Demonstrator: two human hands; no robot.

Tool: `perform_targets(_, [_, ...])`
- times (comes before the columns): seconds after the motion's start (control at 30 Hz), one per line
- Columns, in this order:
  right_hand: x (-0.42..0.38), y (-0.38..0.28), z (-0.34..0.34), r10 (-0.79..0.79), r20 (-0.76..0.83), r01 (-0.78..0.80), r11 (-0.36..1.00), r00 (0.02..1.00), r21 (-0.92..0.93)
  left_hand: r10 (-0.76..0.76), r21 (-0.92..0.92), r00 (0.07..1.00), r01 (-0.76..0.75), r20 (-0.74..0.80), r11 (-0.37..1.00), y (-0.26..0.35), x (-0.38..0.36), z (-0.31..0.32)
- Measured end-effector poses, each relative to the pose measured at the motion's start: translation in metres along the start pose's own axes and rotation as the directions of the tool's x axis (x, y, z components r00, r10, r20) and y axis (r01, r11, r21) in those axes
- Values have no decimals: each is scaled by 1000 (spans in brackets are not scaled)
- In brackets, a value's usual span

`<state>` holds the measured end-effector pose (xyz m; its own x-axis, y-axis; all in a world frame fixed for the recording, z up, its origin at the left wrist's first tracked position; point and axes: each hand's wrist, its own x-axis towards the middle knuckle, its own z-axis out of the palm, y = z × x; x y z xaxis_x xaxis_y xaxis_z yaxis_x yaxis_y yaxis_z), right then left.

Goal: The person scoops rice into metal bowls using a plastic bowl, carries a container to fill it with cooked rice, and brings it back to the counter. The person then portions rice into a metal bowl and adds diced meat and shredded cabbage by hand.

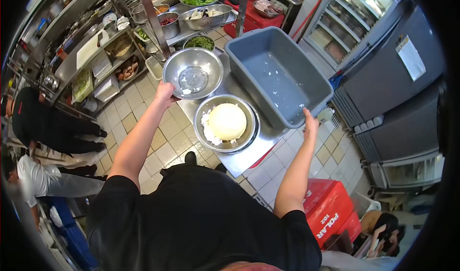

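My left hand (166, 92) is closed on the near-left rim of a steel colander (211, 67), which has a dotted, perforated-looking base and a few white bits inside. My right hand (310, 122) grips the near right corner of a grey plastic tub (258, 91), thumb over the rim and the other fingers partly hidden. White scraps are scattered across the tub's floor. Between my hands, nearer to me, a steel bowl (199, 133) stands on the metal table (235, 163). It holds a large pale-yellow rounded mass (227, 121) with white crumbs beside it.
Beyond the colander are a bowl of chopped greens (200, 42) and a shelf with filled bowls. A red cooler box (330, 213) stands at my right, fridges (397, 74) farther right. Two people (43, 120) are at the left; another person (383, 230) is at lower right.
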<state>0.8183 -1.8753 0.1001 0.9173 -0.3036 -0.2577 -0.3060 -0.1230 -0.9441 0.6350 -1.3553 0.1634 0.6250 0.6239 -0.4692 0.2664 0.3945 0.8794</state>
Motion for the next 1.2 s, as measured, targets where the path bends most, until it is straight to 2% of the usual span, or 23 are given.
perform_targets(0.03, [7,1,6,-9,29,4,984,1000,176,-3,-4,1000,3,-29,1000,-14,21,-6])
perform_targets(0.1, [12,4,17,-25,91,-24,865,996,501,-46,-57,999,45,-7,997,-24,36,-5])
perform_targets(0.2, [34,-6,10,-54,159,-59,775,986,629,-112,-32,991,114,67,993,-37,48,-8])
perform_targets(0.3, [23,-38,-18,-105,133,15,834,985,551,-172,80,968,160,182,984,-35,37,-10])
perform_targets(0.37, [-7,-70,-45,-123,66,67,835,990,546,-150,69,972,140,179,988,-35,34,-18])
perform_targets(0.4, [6,-66,-73,-111,61,72,892,992,446,-137,55,978,129,161,990,-33,30,-28])
perform_targets(0.43, [-45,-98,-85,-123,62,83,891,990,447,-118,62,982,110,150,992,-26,18,-37])
perform_targets(0.47, [-45,-96,-117,-173,51,136,898,984,419,-100,28,990,97,101,995,-30,21,-50])
perform_targets(0.5, [-89,-118,-130,-154,-31,153,897,988,414,-82,-11,994,83,78,997,-33,20,-65])
perform_targets(0.53, [-116,-132,-149,-108,-46,117,892,993,436,-65,-47,996,68,57,997,-37,20,-85])
perform_targets(0.57, [-163,-154,-154,-156,-126,191,917,980,351,-59,-59,997,61,49,996,-48,25,-110])
perform_targets(0.6, [-201,-174,-160,-40,-103,83,886,994,456,-53,-67,998,56,46,996,-62,33,-136])
perform_targets(0.63, [-235,-183,-158,-76,-112,117,896,991,428,-60,-60,998,60,-4,996,-76,35,-163])
perform_targets(0.73, [-325,-201,-117,-179,-116,210,904,977,372,-68,161,978,101,-198,982,-157,60,-261])
perform_targets(0.8, [-375,-203,-79,-225,-92,243,900,970,361,-117,444,983,168,-141,880,-227,71,-352])
perform_targets(0.83, [-400,-203,-58,-241,-74,251,898,968,360,-236,631,970,216,-54,745,-258,75,-402])
perform_targets(0.87, [-424,-204,-36,-257,-58,260,895,965,362,-384,568,916,377,-114,731,-272,55,-437])
perform_targets(0.9, [-447,-204,-13,-268,-35,262,893,963,366,-397,568,875,483,-277,666,-255,16,-457])
perform_targets(0.93, [-468,-204,10,-274,-13,259,890,962,375,-480,616,843,516,-242,595,-326,38,-516])
perform_targets(0.97, [-489,-205,33,-286,9,261,887,958,381,-575,602,768,608,-281,517,-337,26,-549])
perform_targets(1.03, [-527,-206,78,-308,64,259,881,949,396,-639,508,698,698,-324,505,-345,-4,-602])
perform_targets(1.13, [-578,-208,140,-314,159,228,884,936,408,-654,461,697,703,-295,541,-331,-39,-667])
perform_targets(1.2, [-608,-211,179,-322,220,210,885,921,415,-647,443,701,703,-300,556,-340,-36,-712])
